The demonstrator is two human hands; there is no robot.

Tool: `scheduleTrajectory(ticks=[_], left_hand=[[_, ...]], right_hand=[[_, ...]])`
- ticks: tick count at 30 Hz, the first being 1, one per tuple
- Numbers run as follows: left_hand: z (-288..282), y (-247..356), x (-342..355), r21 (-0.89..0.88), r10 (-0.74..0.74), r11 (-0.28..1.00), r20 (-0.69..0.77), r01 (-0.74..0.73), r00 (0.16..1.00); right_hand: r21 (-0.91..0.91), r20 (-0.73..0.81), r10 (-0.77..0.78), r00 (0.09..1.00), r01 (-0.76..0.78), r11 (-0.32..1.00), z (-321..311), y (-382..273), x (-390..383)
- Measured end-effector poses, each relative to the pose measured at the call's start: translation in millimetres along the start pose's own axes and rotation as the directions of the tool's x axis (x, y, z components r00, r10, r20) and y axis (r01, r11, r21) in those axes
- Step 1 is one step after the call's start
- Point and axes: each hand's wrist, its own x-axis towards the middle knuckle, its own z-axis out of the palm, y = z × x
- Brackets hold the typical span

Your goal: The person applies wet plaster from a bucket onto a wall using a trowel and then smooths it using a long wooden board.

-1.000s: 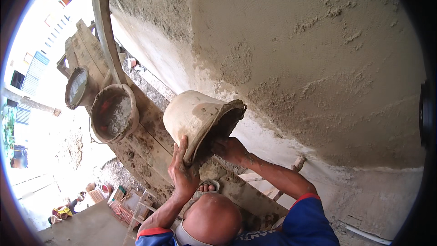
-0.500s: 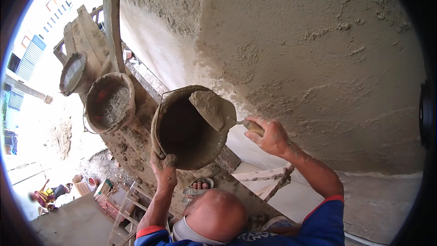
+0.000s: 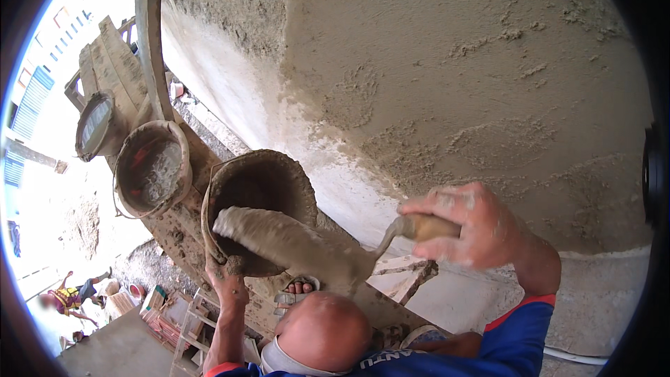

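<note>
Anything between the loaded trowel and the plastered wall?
Nothing visible stands between the trowel in the right hand and the plastered wall up and to its right. The bucket in the left hand shows partly behind the trowel.

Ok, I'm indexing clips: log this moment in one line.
left hand: holding bucket; right hand: gripping trowel bearing mortar; nearby: plank, wall

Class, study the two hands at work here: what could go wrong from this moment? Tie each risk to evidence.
1. Mortar might slide off the trowel in the right hand, since the blade reaches past the bucket's rim in this view.
2. The bucket could twist or tip, as only the left hand grips it, at one side.
3. The splattered planks may be slippery underfoot.
</note>
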Motion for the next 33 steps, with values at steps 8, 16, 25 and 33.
scheduleTrajectory(ticks=[8,16,25,33], left_hand=[[6.7,6.3,2.2,0.270,0.099,0.954,0.135,-0.133,0.986],[35.7,-17.0,10.8,0.110,0.034,0.993,0.158,-0.052,0.987],[53.5,-17.5,4.1,0.124,0.174,0.972,0.186,-0.198,0.967],[79.2,34.6,20.5,0.006,0.195,0.979,0.295,-0.206,0.935]], right_hand=[[0.025,-0.850,0.310,0.426,-0.556,0.831,-88.7,29.0,-91.1],[0.433,0.302,0.582,0.755,-0.653,0.622,56.4,65.4,-46.3],[0.461,0.390,0.519,0.760,-0.649,0.605,137.7,58.7,60.6],[-0.489,0.125,0.053,0.991,0.015,0.872,195.1,80.1,65.5]])
